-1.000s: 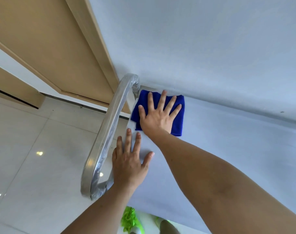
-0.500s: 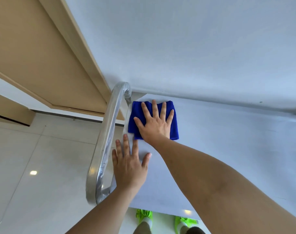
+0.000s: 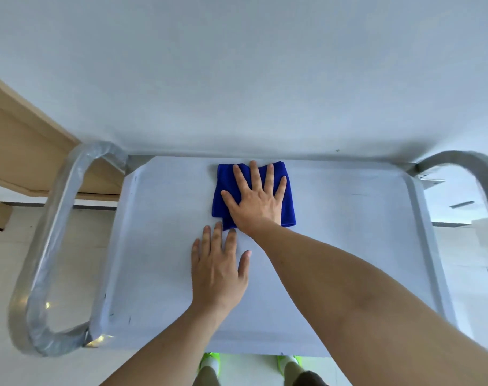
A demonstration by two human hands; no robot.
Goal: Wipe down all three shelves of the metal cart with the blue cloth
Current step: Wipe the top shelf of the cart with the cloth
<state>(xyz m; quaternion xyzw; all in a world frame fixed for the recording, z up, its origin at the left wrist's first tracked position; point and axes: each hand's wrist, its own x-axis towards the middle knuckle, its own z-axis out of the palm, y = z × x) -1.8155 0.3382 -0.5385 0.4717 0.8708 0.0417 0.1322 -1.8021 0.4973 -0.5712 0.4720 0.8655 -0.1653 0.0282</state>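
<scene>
The metal cart's top shelf (image 3: 348, 246) fills the middle of the head view, pale and flat with a raised rim. A folded blue cloth (image 3: 223, 196) lies near the shelf's far edge, about midway across. My right hand (image 3: 258, 199) presses flat on the cloth with fingers spread. My left hand (image 3: 217, 268) rests palm down on the bare shelf just in front of the cloth, fingers apart and holding nothing. The lower shelves are hidden under the top one.
A curved metal handle (image 3: 50, 246) loops at the cart's left end and another handle (image 3: 476, 174) at the right end. A white wall (image 3: 237, 79) stands right behind the cart. A wooden door (image 3: 22, 151) is at the left. Tiled floor and green shoes (image 3: 209, 363) show below.
My right hand has slid the cloth along the far edge from the left corner to the shelf's middle. My left hand moved right with it. The view swung right, showing the whole shelf.
</scene>
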